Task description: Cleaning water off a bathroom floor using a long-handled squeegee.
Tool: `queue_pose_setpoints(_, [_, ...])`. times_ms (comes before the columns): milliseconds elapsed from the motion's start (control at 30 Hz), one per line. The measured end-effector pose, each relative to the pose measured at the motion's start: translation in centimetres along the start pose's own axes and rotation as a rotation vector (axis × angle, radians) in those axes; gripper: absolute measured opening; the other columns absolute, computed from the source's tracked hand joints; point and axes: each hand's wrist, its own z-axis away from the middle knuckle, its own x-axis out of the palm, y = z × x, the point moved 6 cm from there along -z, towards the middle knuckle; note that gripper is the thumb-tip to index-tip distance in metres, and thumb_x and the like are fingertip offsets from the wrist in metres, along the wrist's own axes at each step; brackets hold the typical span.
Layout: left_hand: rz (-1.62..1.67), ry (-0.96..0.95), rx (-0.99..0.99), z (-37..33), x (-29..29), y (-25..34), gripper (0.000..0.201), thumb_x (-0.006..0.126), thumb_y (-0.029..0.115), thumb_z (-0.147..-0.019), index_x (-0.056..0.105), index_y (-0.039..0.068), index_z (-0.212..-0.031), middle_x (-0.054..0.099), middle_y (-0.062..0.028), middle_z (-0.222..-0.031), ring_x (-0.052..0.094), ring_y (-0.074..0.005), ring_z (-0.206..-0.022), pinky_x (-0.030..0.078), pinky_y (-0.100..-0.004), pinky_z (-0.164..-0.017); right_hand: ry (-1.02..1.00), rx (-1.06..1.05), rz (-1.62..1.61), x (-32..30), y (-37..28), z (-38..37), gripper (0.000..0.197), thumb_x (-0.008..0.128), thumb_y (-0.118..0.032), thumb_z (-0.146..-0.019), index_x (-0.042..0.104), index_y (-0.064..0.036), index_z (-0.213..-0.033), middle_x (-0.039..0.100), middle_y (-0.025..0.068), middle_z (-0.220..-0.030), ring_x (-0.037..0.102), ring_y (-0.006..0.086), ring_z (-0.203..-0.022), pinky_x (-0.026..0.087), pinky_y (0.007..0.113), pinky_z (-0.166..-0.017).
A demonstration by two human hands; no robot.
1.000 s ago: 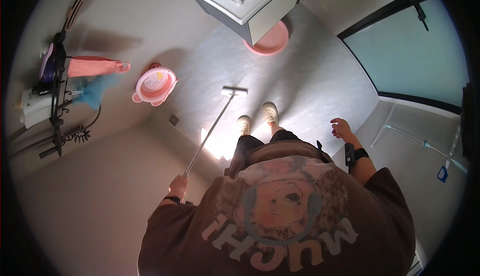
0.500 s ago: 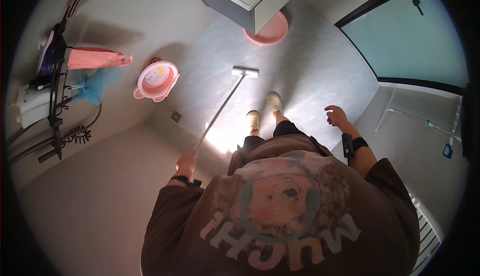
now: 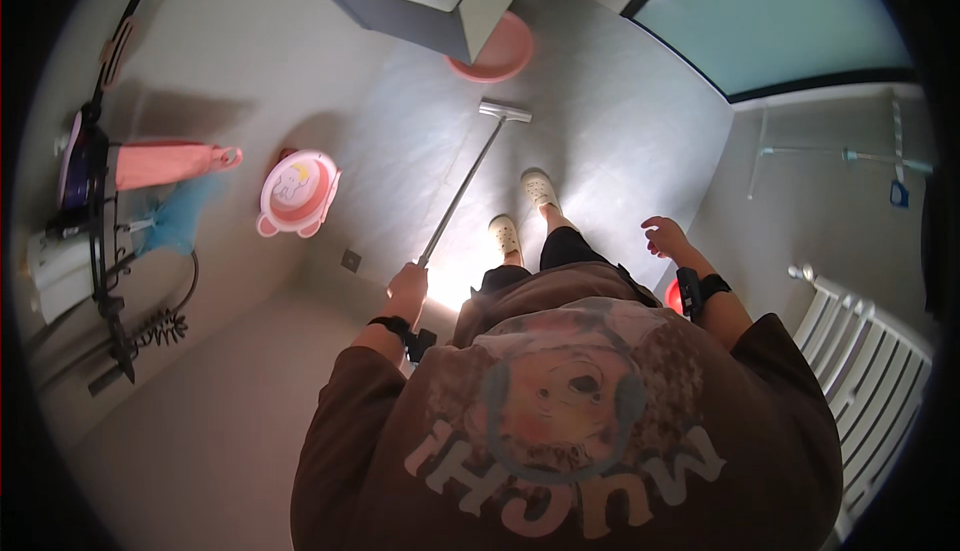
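Observation:
My left hand is closed round the upper end of a mop's long metal handle. The mop slants away across the grey floor, its narrow pale head lying on the floor ahead of my feet. On the right, my right hand hangs in the air beside my body, fingers loosely bent and apart, with nothing in it. Beige clogs are on my feet, to the right of the handle.
A pink round basin sits partly under the vanity cabinet. Another pink basin is by the left wall, near a black rack with hanging things. A frosted door and white slatted rack are on the right.
My left hand has moved forward and to the right with the mop handle. The mop's head has slid a little farther away. My view has shifted, showing more of the white rack.

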Motion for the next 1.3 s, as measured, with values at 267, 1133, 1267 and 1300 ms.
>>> queue_pose_setpoints(267, [-0.358,-0.079,0.251,0.4,0.2,-2.7,0.040,0.043,0.040,-0.088,0.055,0.005,-0.104,0.059,-0.0170,-0.102,0.057,-0.0353,-0.097,0.047,-0.0458,-0.078,0.022,0.085,-0.264,2.5,6.1,2.3,0.027,0.047,-0.009,-0.080,0.054,-0.0101,-0.106,0.054,0.0074,-0.060,0.051,0.0151,-0.047,0.042,0.028,-0.041])
queue_pose_setpoints(1133, [-0.610,-0.013,0.676,-10.4,-5.1,22.5,0.043,0.036,0.034,-0.090,0.062,0.001,-0.089,0.060,-0.0208,-0.095,0.058,-0.0366,-0.091,0.047,-0.0460,-0.077,0.097,-0.057,-0.273,0.2,5.4,2.9,0.031,0.048,-0.010,-0.076,0.056,-0.0065,-0.105,0.057,0.0089,-0.061,0.056,0.0161,-0.052,0.047,0.030,-0.051])
queue_pose_setpoints(1267, [-0.224,-0.172,0.434,-9.3,-7.8,35.5,0.035,0.039,0.027,-0.088,0.061,0.000,-0.085,0.061,-0.0187,-0.079,0.060,-0.0316,-0.070,0.050,-0.0394,-0.064,0.220,-0.279,0.031,-2.0,0.5,0.9,0.030,0.049,-0.015,-0.076,0.057,-0.0074,-0.104,0.060,0.0120,-0.070,0.059,0.0170,-0.057,0.049,0.029,-0.056])
queue_pose_setpoints(1300, [-0.033,-0.264,0.273,-7.0,-8.5,38.0,0.035,0.038,0.026,-0.089,0.060,0.000,-0.081,0.060,-0.0177,-0.064,0.060,-0.0300,-0.053,0.051,-0.0380,-0.053,0.170,-0.251,-0.060,-2.1,-0.4,0.3,0.029,0.049,-0.018,-0.079,0.056,-0.0079,-0.105,0.060,0.0104,-0.069,0.059,0.0173,-0.058,0.049,0.030,-0.056])
